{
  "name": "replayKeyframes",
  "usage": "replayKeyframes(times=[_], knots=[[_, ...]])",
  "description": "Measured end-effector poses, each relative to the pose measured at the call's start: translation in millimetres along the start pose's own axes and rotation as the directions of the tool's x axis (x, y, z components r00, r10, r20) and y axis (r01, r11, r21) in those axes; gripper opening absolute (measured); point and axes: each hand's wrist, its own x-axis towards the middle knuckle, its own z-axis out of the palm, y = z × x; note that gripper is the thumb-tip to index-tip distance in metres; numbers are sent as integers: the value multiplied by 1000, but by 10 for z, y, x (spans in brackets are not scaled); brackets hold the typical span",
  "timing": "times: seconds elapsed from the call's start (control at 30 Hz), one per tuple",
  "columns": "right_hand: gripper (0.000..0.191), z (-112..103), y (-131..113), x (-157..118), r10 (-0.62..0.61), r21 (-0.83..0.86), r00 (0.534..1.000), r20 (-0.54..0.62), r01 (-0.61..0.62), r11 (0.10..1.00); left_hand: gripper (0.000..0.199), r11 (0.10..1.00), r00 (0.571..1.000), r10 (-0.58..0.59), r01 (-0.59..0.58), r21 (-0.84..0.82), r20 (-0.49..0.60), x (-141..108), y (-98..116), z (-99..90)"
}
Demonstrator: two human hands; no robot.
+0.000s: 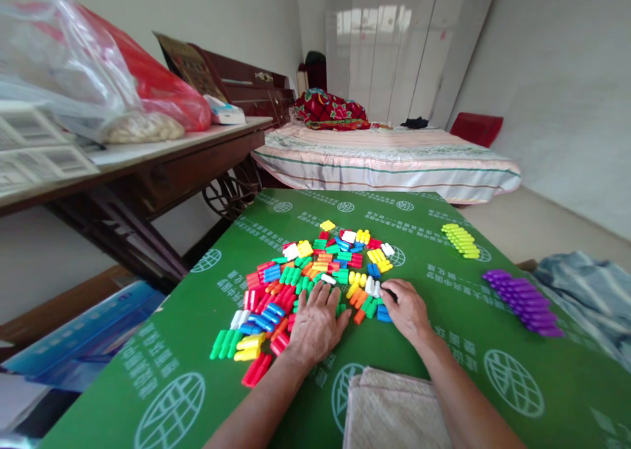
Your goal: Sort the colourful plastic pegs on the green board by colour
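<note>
**Left hand [315, 324] lay over the coloured pile [290, 277], right hand [407, 307] sat at its right edge**

Left fingers: open, slightly spread, palm down over the pieces. Couldn't tell if anything was under the palm. A single white piece [328, 279] lay just beyond the fingertips.

Right fingers: bent, thumb and index at the white pieces [373, 287] — couldn't tell if they were gripping or only touching. Blue pieces [383, 313] lay just below those fingertips; orange pieces [359, 298] lay to the left of the white ones.

Pile was on the green bench [266, 413], spread loosely around and ahead of the left hand: red, blue, green, yellow, orange, white. Many pieces lay side by side in short groups.

Further right on the bench, well apart from the pile: a purple row [525, 302], and beyond it a yellow-green row [461, 240]. Folded cloth [399, 409] lay at the near edge, between the forearms.

Off the bench: side table [197, 141] on the left with a red bag [162, 81] and a clear bag [89, 74] on it. Bed [384, 156] stood past the far edge — floral quilt [332, 109] on top, pale wardrobe [389, 54] behind.
</note>
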Motion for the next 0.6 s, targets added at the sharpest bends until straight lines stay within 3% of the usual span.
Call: replayKeyframes(times=[0.3, 0.6], knots=[[21, 51, -232, 33, -87, -113, 996, 38, 90, 989, 31, 999, 1000, 25, -25, 28, -3, -2, 67, -26], [16, 113, -316, 88, -64, -190, 998, 12, 65, 980, 19, 999, 999, 49, -49, 2, 0, 79, 136, -42]])
